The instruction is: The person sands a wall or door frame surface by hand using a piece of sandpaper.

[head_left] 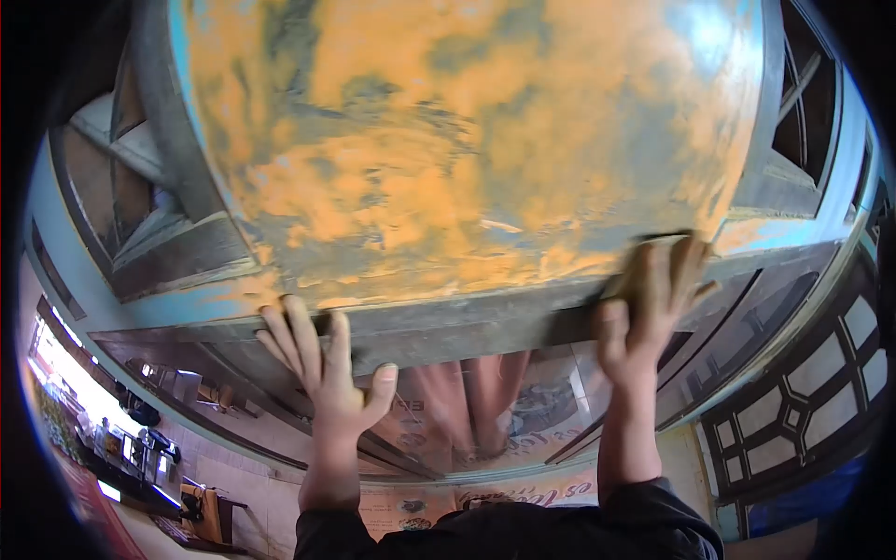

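From my seat I see the left hand (pixel 322 369) spread wide, fingers flat on the grey rail (pixel 467 327) beneath the big metal panel (pixel 448 140), holding nothing. The right hand (pixel 644 303), further right on the same lower edge, lays its fingers almost straight over a brownish abrasive sheet (pixel 627 273), pinning it to the panel. The panel fills the far, upper view, blotched orange over blue-grey. I judge it stiff, heavy and rough, best braced at the rail. The sheet looks thin and floppy, best kept flat under the fingertips.
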Demonstrator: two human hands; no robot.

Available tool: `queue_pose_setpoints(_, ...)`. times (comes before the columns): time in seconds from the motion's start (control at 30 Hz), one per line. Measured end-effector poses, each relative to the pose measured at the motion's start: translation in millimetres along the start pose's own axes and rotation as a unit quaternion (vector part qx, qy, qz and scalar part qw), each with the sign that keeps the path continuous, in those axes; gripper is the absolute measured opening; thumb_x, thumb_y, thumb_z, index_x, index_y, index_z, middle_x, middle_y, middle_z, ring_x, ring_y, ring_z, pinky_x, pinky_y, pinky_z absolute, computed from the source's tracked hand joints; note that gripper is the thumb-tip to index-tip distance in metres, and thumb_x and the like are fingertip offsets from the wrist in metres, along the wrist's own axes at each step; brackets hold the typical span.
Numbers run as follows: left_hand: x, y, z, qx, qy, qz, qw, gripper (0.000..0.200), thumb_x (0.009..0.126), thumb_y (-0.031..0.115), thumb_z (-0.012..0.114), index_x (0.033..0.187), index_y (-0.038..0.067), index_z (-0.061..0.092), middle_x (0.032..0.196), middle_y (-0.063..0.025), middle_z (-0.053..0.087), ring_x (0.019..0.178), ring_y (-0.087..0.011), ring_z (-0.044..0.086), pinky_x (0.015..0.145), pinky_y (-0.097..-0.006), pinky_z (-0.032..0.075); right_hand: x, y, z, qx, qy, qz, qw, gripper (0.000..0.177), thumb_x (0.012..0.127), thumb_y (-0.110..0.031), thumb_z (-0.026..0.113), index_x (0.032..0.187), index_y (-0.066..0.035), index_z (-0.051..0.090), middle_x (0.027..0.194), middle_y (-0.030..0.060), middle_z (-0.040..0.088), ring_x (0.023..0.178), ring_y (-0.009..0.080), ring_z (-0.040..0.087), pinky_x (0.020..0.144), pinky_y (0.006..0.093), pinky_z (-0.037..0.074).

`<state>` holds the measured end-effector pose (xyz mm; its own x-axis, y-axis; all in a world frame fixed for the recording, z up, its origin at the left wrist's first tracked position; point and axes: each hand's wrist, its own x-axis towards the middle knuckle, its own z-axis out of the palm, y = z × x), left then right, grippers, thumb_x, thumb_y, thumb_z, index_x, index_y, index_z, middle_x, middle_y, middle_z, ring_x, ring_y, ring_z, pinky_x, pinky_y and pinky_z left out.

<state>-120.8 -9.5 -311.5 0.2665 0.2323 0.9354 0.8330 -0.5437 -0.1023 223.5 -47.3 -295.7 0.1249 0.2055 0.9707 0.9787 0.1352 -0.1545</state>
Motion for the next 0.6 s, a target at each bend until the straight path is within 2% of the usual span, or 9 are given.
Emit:
queue_pose_setpoints(0.07,2.0,1.1,0.5,0.009,-0.004,0.013,1.0,0.076,0.099,0.051,0.05,0.157,0.003,0.039,0.166,-0.0332,0.019,0.154,-0.0546,0.01,0.119,-0.0691,0.0,10.9,2.2,2.1,0.059,0.089,0.101,0.989,0.069,0.102,-0.057,0.045,0.155,-0.014,0.048,0.168,0.0242,0.022,0.158,0.046,0.007,0.12,0.0641,-0.01)
queue_pose_setpoints(0.13,0.8,0.7,2.6,-0.005,0.008,0.007,1.0,0.076,0.1,0.054,0.049,0.156,0.004,0.041,0.165,-0.0342,0.022,0.154,-0.0547,0.01,0.119,-0.0685,-0.002,5.2,-15.1,10.8,0.059,0.077,0.079,0.992,0.07,0.102,-0.056,0.046,0.157,-0.014,0.045,0.168,0.0248,0.022,0.157,0.0478,0.007,0.12,0.0653,-0.009)
queue_pose_setpoints(0.2,2.2,2.1,5.7,-0.018,0.022,0.007,1.0,0.076,0.1,0.055,0.048,0.155,0.003,0.042,0.164,-0.0345,0.023,0.154,-0.0548,0.01,0.12,-0.0679,-0.003,-8.2,-47.0,8.5,0.032,-0.032,-0.047,0.998,0.063,0.101,-0.055,0.048,0.156,-0.024,0.047,0.167,0.0245,0.025,0.157,0.0472,0.009,0.119,0.0659,-0.015)
queue_pose_setpoints(0.27,3.6,6.4,6.0,-0.031,0.028,-0.005,0.999,0.075,0.101,0.055,0.046,0.154,0.002,0.043,0.164,-0.0346,0.025,0.154,-0.0549,0.009,0.12,-0.0671,-0.004,-13.3,-44.9,10.0,0.007,-0.063,-0.091,0.994,0.061,0.101,-0.057,0.049,0.155,-0.028,0.048,0.167,0.0242,0.026,0.157,0.0458,0.009,0.118,0.065,-0.018)
queue_pose_setpoints(0.4,4.7,11.5,11.5,-0.033,0.048,-0.022,0.998,0.073,0.102,0.054,0.045,0.153,0.001,0.045,0.163,-0.0341,0.026,0.154,-0.0553,0.01,0.12,-0.0669,-0.005,8.9,-38.6,7.9,0.067,0.04,0.059,0.995,0.07,0.101,-0.056,0.048,0.155,-0.011,0.048,0.167,0.0265,0.023,0.157,0.047,0.008,0.119,0.0668,-0.01)
queue_pose_setpoints(0.47,4.2,13.9,13.2,-0.04,0.058,-0.035,0.997,0.073,0.102,0.053,0.045,0.152,0.001,0.045,0.163,-0.0339,0.027,0.154,-0.0556,0.01,0.12,-0.067,-0.005,4.2,-56.8,14.5,0.069,0.021,-0.004,0.997,0.067,0.1,-0.058,0.049,0.152,-0.016,0.053,0.165,0.027,0.028,0.157,0.0485,0.011,0.118,0.0708,-0.009)
queue_pose_setpoints(0.53,6.2,15.4,12.9,-0.06,0.065,-0.043,0.995,0.072,0.102,0.053,0.044,0.152,0.0,0.046,0.163,-0.0339,0.028,0.154,-0.0559,0.011,0.12,-0.0672,-0.005,-15.2,-74.4,12.1,0.019,-0.082,-0.098,0.992,0.064,0.098,-0.059,0.052,0.149,-0.021,0.057,0.163,0.0259,0.033,0.156,0.0482,0.013,0.117,0.0725,-0.01)
queue_pose_setpoints(0.57,5.6,15.1,13.0,-0.056,0.066,-0.044,0.995,0.072,0.103,0.053,0.043,0.151,0.0,0.046,0.162,-0.0347,0.029,0.154,-0.0555,0.012,0.12,-0.0666,-0.005,-18.3,-65.6,15.2,0.006,-0.067,-0.11,0.992,0.061,0.096,-0.059,0.054,0.146,-0.025,0.06,0.161,0.0251,0.037,0.156,0.0472,0.014,0.116,0.0743,-0.011)
queue_pose_setpoints(0.6,4.4,14.7,12.1,-0.068,0.064,-0.047,0.995,0.069,0.102,0.053,0.045,0.148,0.001,0.051,0.161,-0.0347,0.031,0.153,-0.0565,0.012,0.12,-0.0665,-0.006,-12.6,-56.3,10.1,-0.014,-0.063,-0.092,0.994,0.063,0.097,-0.057,0.054,0.147,-0.018,0.058,0.162,0.0265,0.035,0.156,0.0472,0.014,0.117,0.0718,-0.01)
